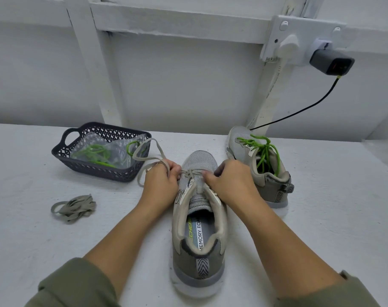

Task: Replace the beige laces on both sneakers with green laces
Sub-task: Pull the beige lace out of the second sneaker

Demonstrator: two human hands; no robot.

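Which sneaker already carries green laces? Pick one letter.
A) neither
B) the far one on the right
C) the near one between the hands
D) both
B: the far sneaker is threaded with green laces, while the near sneaker holds a beige lace that the left hand grips.

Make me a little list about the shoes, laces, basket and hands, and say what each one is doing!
near sneaker: heel toward the camera, beige lace partly pulled out
left hand: grips the beige lace's pulled-out loops
right hand: at the near sneaker's eyelets, grip unclear
far sneaker: wears a green lace, ends loose
basket: holds a clear bag with a green spare lace
beige bundle: lies left on the table
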